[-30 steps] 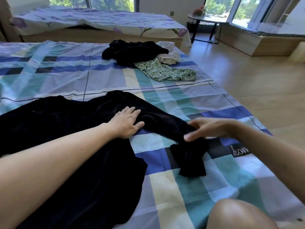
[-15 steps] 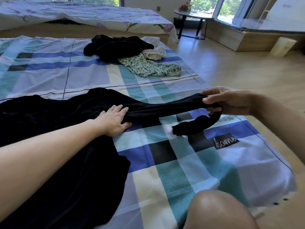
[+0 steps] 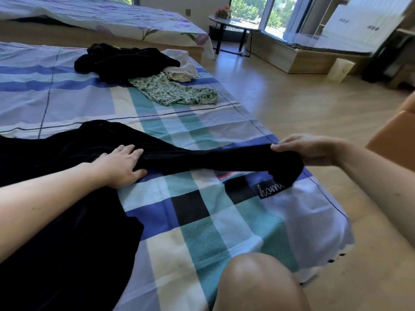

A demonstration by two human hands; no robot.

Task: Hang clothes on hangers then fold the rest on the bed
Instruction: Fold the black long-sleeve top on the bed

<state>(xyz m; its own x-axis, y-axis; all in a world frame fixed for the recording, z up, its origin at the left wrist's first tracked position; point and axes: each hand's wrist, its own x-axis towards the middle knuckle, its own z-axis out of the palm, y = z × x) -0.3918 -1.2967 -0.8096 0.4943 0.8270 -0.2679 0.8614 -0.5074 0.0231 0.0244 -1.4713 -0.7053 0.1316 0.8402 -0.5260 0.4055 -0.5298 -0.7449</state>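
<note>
**Across the bed point(image 3: 224, 223), a sleeve point(image 3: 213, 159) drawn out straight**

At the right hand point(image 3: 307, 150), fingers and thumb curl round the far end of the sleeve, and the cuff bunches and droops just below that grip, close to the bed's edge. Away from the grip, toward the person, the sleeve runs in a taut band to the left hand point(image 3: 122, 163). That hand lies flat with straight fingers, pressing the black garment point(image 3: 67, 221) down where sleeve meets body. The rest of the garment spreads over the sheet behind and below that palm.

This looks like the folding step, at the stage of smoothing a sleeve before it is turned in. The next move probably calls for the right hand to carry the cuff back over the body of the garment while the left holds the shoulder as a hinge. The dark cloth looks limp and may slide.

No hanger, basket or box shows. Well beyond both hands a small heap waits on the bed: a dark piece point(image 3: 125, 61), a white piece point(image 3: 182, 68) and a green floral piece point(image 3: 175, 90), touching one another.
</note>
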